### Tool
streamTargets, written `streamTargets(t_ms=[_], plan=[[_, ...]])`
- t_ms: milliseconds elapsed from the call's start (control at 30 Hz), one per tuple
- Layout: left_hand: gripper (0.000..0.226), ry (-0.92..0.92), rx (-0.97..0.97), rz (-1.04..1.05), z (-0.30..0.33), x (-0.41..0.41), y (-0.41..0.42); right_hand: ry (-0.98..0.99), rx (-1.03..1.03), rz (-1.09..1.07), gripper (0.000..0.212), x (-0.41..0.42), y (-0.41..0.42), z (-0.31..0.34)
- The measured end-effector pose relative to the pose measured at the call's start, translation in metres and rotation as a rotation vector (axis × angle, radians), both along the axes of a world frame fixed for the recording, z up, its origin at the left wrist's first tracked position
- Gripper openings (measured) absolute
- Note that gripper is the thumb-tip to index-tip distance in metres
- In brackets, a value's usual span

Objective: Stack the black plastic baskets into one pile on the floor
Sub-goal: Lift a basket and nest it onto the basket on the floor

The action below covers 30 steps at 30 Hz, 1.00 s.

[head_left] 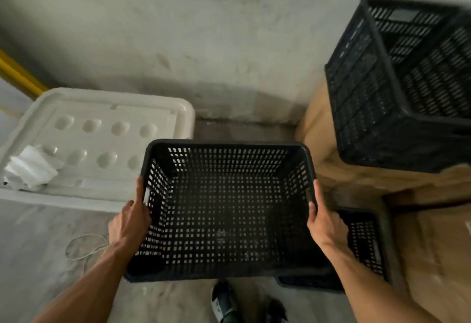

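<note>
A black perforated plastic basket (224, 210) is held up in front of me, open side up. My left hand (130, 223) grips its left rim and my right hand (325, 223) grips its right rim. A second black basket (367, 241) sits on the floor below and to the right, partly hidden by the held one and my right forearm. A third, taller black basket (397, 85) rests tilted on brown cardboard boxes at the upper right.
A white plastic bin lid (102, 141) with a crumpled white cloth (31, 167) lies at the left. Brown cardboard boxes (433, 246) fill the right side. A thin white cord (84, 248) lies on the concrete floor. My shoes (224, 302) show at the bottom edge.
</note>
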<state>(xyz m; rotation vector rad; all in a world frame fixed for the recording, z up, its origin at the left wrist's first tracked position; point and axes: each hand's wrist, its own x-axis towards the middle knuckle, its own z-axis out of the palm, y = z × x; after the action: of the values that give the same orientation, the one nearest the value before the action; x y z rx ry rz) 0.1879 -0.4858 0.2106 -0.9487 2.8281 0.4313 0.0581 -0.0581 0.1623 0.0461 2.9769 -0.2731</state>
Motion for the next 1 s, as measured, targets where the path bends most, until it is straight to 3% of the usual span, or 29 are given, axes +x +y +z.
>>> streamTargets(t_ms=[233, 467, 600, 867, 1000], plan=[[0.09, -0.023, 0.015, -0.212, -0.025, -0.041, 0.112, -0.039, 0.055, -0.182, 0.061, 0.042, 0.126, -0.01], [0.088, -0.05, 0.04, -0.259, -0.077, -0.063, 0.256, 0.077, 0.018, -0.209, 0.062, 0.047, 0.271, -0.031], [0.088, -0.049, 0.027, -0.24, -0.116, -0.068, 0.325, -0.005, 0.093, -0.204, 0.063, 0.037, 0.344, -0.064], [0.089, -0.032, -0.014, -0.226, -0.197, -0.077, 0.386, -0.034, 0.069, -0.215, 0.061, 0.027, 0.405, -0.149], [0.085, 0.048, 0.004, -0.21, -0.227, -0.067, 0.385, 0.132, 0.04, -0.194, 0.061, 0.041, 0.404, -0.179]])
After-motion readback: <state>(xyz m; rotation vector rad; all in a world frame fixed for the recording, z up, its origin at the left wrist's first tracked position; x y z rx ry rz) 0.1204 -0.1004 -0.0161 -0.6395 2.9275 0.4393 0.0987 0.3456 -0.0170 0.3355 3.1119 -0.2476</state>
